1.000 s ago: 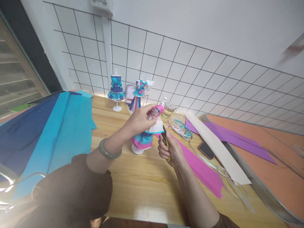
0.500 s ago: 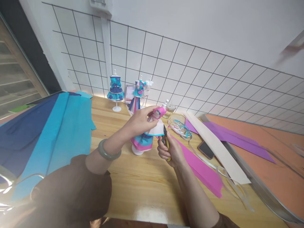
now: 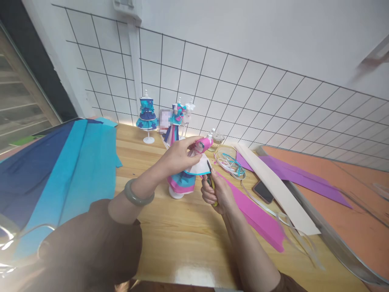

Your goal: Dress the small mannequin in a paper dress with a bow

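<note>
My left hand [image 3: 185, 154] is closed around the bodice of a small dress form [image 3: 182, 184], which leans to the right. Its dress has a bright pink top and layered white, blue and pink skirt tiers, with a white base below. Closed on the black and yellow handles of a pair of scissors [image 3: 214, 190], my right hand [image 3: 221, 188] is just right of the skirt. The dark blades point upward at the right edge of the white tier [image 3: 199, 166]. Part of the handles is hidden by my fingers.
Dressed mini forms, one in blue [image 3: 148, 115], stand at the back near a wire grid. Blue sheets [image 3: 91, 162] lie left. To the right are a ribbon coil [image 3: 231, 164], phone [image 3: 263, 191], pink strip [image 3: 258, 223], white strip [image 3: 273, 188], purple strip [image 3: 306, 182] and glass bowl [image 3: 216, 140].
The scissor blades have shifted slightly at the edge of the white tier and now look narrower. Both hands keep their holds in almost the same place.
</note>
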